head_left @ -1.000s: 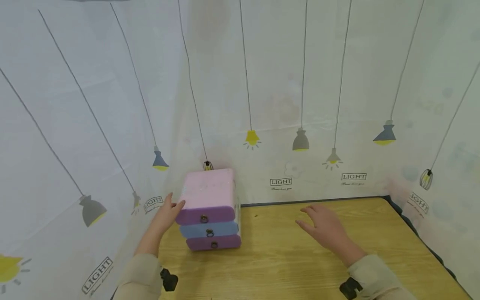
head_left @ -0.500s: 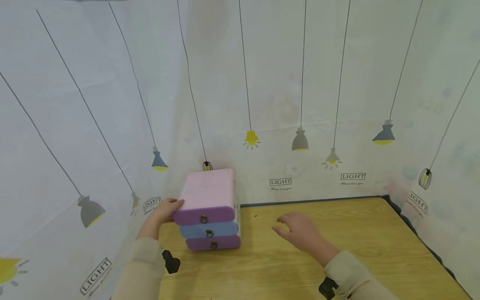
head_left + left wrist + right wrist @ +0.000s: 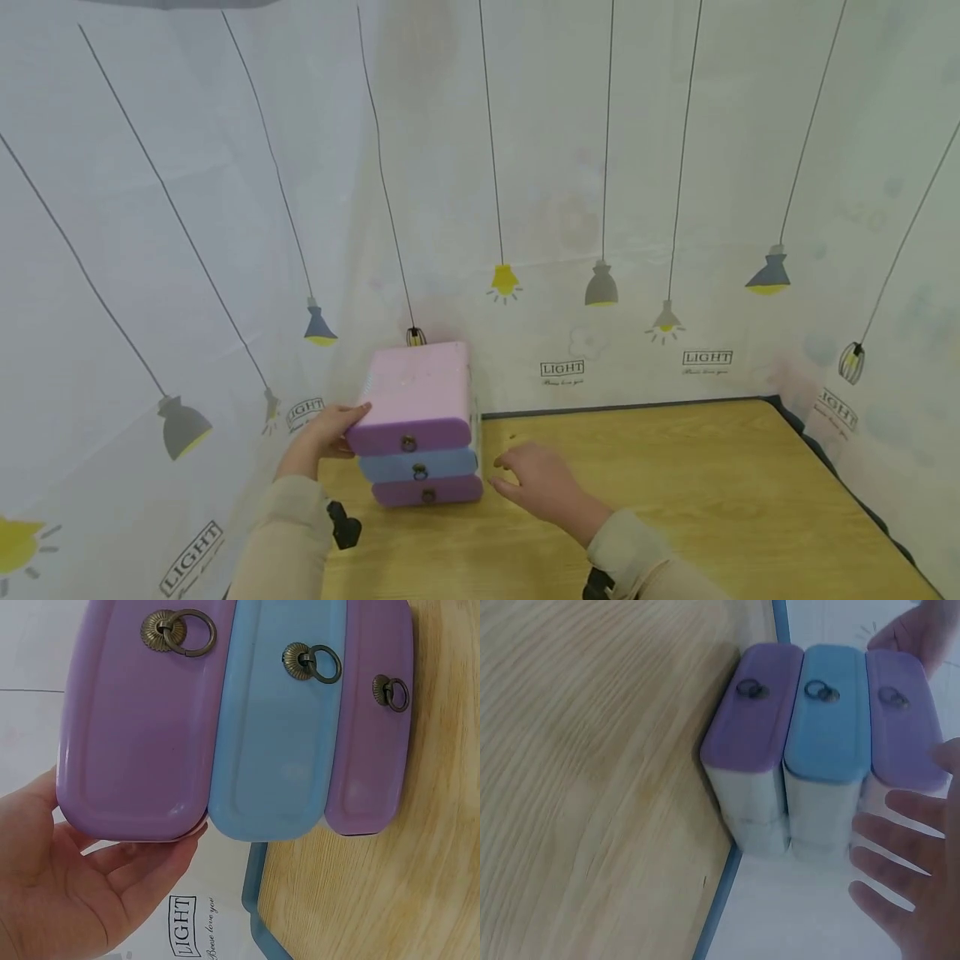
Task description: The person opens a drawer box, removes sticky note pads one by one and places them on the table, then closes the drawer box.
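A small three-tier chest of drawers with a pink top stands on the left of the table. Its purple top front, blue middle front and purple bottom front each bear a bronze ring pull. My left hand grips the top tier's left side, thumb over the top edge and fingers curled along the side. In the left wrist view some of those fingers show below the purple front. My right hand is just right of the chest, fingers spread and holding nothing.
The wood-grain table extends to the right of the chest. Behind and beside it hangs a pale cloth backdrop printed with lamps, close to the chest's back. A dark edge runs along the table's far side.
My left hand has closed round the top tier's left side. My right hand has moved left across the table to beside the chest, which stays in place.
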`<state>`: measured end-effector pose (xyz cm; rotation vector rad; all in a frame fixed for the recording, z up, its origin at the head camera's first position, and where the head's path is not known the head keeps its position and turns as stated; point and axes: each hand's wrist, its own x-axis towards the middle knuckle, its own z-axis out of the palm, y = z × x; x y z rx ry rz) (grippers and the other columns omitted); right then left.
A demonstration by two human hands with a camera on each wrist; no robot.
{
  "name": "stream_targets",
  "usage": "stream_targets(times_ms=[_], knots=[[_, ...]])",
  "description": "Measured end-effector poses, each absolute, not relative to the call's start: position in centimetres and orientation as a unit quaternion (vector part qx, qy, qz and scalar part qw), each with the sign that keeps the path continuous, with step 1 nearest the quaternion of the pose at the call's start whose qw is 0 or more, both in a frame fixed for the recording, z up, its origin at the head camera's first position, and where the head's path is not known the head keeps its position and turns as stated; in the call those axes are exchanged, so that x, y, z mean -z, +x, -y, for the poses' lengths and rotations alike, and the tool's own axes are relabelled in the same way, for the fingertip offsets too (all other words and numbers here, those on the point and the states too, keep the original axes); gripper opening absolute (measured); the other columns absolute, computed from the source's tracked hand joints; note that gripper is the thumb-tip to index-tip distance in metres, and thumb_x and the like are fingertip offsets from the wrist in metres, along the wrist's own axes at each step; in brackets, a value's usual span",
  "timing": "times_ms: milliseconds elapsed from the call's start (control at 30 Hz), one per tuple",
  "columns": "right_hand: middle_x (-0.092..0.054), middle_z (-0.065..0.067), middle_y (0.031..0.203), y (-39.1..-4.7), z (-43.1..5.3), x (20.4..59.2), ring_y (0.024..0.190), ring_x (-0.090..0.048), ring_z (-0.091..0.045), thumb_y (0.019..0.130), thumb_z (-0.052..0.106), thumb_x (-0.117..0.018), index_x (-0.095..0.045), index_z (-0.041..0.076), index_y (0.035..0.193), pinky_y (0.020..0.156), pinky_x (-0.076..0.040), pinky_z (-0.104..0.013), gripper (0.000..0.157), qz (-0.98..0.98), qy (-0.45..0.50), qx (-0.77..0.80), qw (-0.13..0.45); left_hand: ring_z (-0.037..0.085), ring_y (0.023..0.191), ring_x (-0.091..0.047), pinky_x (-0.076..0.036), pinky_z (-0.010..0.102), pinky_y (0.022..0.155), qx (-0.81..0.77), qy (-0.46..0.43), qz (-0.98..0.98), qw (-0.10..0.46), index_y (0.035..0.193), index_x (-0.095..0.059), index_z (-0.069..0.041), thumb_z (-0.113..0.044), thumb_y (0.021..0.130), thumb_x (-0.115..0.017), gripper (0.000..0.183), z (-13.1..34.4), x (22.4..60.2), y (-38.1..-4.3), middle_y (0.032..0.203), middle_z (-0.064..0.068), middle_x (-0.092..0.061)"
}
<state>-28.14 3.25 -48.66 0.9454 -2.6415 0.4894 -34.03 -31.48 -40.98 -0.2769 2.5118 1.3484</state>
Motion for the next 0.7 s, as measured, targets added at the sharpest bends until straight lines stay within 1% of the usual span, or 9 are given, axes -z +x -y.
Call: stream_targets(times_ms=[33, 133, 267, 333, 433, 500, 700], knots=[[-0.064, 0.006, 0.091, -28.0, -2.6, 48.6, 0.083, -0.058, -0.013, 0.087, 0.045, -0.050, -0.067, 0.017, 0.097, 0.071, -0.047, -0.032, 0.034, 0.916, 0.332, -0.168, 0.149, 0.028, 0.082, -0.061, -0.051, 0.041, 0.070, -0.467, -0.097, -0.868, 0.140, 0.126, -0.042, 0.009, -0.047, 0.090, -0.047, 0.066, 31.4, 41.0, -34.0, 0.101, 0.021, -0.059], [-0.062, 0.008, 0.082, -27.7, -0.8, 48.4, 0.074, -0.056, -0.009, 0.087, 0.046, -0.049, -0.066, 0.018, 0.092, 0.063, -0.046, -0.029, 0.033, 0.914, 0.342, -0.151, 0.156, 0.028, 0.080, -0.062, -0.050, 0.041, 0.071, -0.470, -0.099, -0.866, 0.142, 0.127, -0.039, 0.009, -0.046, 0.090, -0.046, 0.067, 31.4, 41.0, -33.9, 0.100, 0.022, -0.059], [-0.060, 0.007, 0.083, -27.5, 1.6, 47.7, 0.070, -0.054, -0.009, 0.088, 0.046, -0.048, -0.065, 0.016, 0.095, 0.061, -0.044, -0.026, 0.035, 0.913, 0.359, -0.136, 0.138, 0.027, 0.078, -0.062, -0.050, 0.042, 0.072, -0.467, -0.099, -0.868, 0.139, 0.128, -0.038, 0.009, -0.044, 0.091, -0.046, 0.066, 31.5, 41.0, -33.8, 0.099, 0.022, -0.058], [-0.062, 0.007, 0.090, -27.5, 2.7, 47.4, 0.076, -0.055, -0.009, 0.088, 0.047, -0.048, -0.064, 0.017, 0.101, 0.065, -0.045, -0.026, 0.036, 0.913, 0.365, -0.130, 0.131, 0.027, 0.077, -0.062, -0.050, 0.041, 0.071, -0.462, -0.099, -0.871, 0.135, 0.127, -0.039, 0.009, -0.045, 0.091, -0.045, 0.065, 31.7, 41.0, -33.9, 0.097, 0.021, -0.059], [-0.062, 0.006, 0.095, -27.5, 4.1, 47.3, 0.080, -0.056, -0.010, 0.087, 0.047, -0.049, -0.063, 0.018, 0.106, 0.067, -0.045, -0.027, 0.038, 0.914, 0.368, -0.116, 0.122, 0.025, 0.075, -0.062, -0.051, 0.041, 0.070, -0.462, -0.101, -0.871, 0.136, 0.126, -0.041, 0.009, -0.045, 0.090, -0.047, 0.065, 31.8, 41.1, -34.0, 0.095, 0.019, -0.060], [-0.060, 0.006, 0.095, -27.5, 4.8, 47.3, 0.081, -0.055, -0.010, 0.086, 0.048, -0.050, -0.062, 0.018, 0.109, 0.066, -0.045, -0.027, 0.040, 0.915, 0.371, -0.110, 0.115, 0.025, 0.075, -0.062, -0.051, 0.040, 0.070, -0.460, -0.101, -0.871, 0.139, 0.125, -0.042, 0.009, -0.045, 0.090, -0.047, 0.065, 31.8, 41.2, -34.1, 0.095, 0.018, -0.060], [-0.057, 0.008, 0.098, -27.7, 6.6, 47.6, 0.084, -0.052, -0.008, 0.084, 0.051, -0.052, -0.054, 0.020, 0.120, 0.070, -0.044, -0.026, 0.048, 0.914, 0.376, -0.108, 0.108, 0.024, 0.077, -0.062, -0.051, 0.039, 0.069, -0.443, -0.109, -0.880, 0.133, 0.123, -0.044, 0.008, -0.048, 0.089, -0.046, 0.066, 31.6, 41.5, -34.3, 0.097, 0.018, -0.060]])
